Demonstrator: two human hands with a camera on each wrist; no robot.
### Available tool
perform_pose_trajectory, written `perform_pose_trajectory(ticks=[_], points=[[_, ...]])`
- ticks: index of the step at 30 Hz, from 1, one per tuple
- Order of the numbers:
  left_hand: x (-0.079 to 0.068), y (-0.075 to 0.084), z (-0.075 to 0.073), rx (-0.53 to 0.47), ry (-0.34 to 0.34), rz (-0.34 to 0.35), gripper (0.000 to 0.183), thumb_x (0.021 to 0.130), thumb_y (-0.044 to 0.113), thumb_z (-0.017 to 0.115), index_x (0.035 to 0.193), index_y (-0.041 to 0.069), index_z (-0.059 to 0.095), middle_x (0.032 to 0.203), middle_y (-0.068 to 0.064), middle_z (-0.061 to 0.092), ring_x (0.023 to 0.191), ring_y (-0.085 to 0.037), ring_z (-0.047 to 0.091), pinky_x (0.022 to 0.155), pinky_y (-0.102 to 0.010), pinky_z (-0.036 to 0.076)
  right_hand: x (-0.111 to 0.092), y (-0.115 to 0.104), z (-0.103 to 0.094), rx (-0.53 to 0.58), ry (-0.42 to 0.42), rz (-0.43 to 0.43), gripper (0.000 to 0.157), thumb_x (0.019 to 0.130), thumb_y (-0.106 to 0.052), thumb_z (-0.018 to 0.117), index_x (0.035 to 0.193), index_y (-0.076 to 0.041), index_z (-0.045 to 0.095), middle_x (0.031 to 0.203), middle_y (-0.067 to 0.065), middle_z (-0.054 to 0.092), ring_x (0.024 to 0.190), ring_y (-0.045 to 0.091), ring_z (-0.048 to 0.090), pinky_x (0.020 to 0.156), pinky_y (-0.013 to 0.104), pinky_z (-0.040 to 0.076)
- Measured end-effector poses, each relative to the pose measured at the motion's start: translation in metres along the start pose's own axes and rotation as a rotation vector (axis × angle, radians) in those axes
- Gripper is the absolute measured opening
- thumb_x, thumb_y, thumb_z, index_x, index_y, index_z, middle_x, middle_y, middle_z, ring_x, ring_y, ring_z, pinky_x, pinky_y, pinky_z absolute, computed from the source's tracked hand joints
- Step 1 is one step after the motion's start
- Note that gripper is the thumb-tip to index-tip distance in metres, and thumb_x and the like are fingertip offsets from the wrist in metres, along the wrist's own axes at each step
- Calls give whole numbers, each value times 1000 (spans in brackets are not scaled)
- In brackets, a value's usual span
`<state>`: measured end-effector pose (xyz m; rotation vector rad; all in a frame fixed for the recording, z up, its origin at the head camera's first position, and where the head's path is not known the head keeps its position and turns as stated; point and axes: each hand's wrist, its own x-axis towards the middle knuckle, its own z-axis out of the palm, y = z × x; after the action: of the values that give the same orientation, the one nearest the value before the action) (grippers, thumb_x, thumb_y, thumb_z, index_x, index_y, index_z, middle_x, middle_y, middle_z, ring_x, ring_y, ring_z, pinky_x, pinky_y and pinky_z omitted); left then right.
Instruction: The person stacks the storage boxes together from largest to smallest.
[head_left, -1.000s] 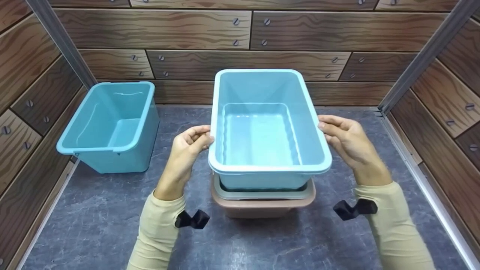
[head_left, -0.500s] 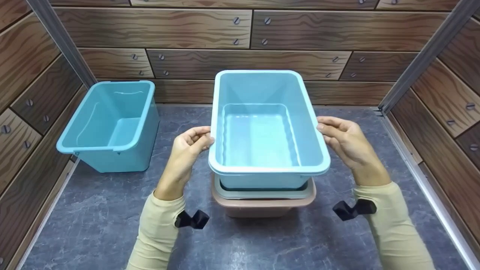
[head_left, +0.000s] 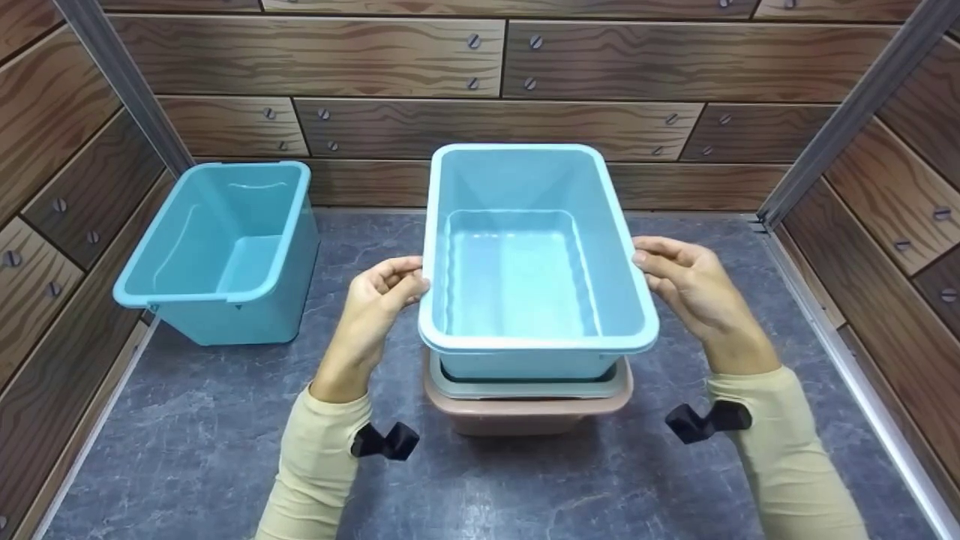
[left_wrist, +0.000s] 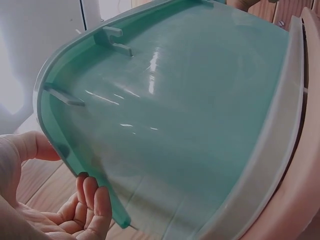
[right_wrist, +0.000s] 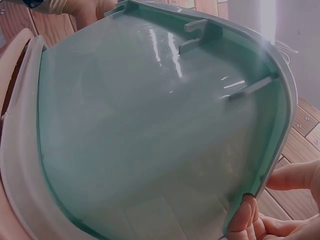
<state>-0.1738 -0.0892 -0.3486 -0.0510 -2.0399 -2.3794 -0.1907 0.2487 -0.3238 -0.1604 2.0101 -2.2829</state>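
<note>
A light blue plastic bin [head_left: 536,343] is partly inside a grey bin [head_left: 532,390], which sits nested in a pink bin [head_left: 517,425]. My left hand [head_left: 367,319] pinches the blue bin's left rim, and my right hand [head_left: 701,304] pinches the right rim opposite. Seen from the left wrist, the thumb is on the rim's outer side with curled fingers [left_wrist: 92,197] under its edge. The right wrist view shows the same hold, fingers [right_wrist: 243,217] beneath the rim. The blue bin's lower part is hidden inside the grey one.
Another blue bin [head_left: 214,300] stands upright at the left by the wall. The dark grey marbled surface [head_left: 225,420] extends around the stack. Wood-patterned walls [head_left: 420,60] with metal corner posts enclose the back and both sides.
The held blue bin has sunk slightly, towards the grey bin. My right hand has shifted a little down and left with its rim; my left hand has dropped very slightly.
</note>
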Motion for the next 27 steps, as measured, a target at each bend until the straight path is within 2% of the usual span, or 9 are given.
perform_pose_trajectory(ticks=[27], points=[[1, -7, 0, 12, -4, -14, 36, 82, 0, 55, 115, -15, 57, 83, 1, 62, 76, -4, 57, 73, -16, 51, 0, 6, -5, -12, -29, 38, 21, 94, -1, 53, 97, -15, 68, 93, -4, 71, 86, 7, 67, 79, 18, 56]])
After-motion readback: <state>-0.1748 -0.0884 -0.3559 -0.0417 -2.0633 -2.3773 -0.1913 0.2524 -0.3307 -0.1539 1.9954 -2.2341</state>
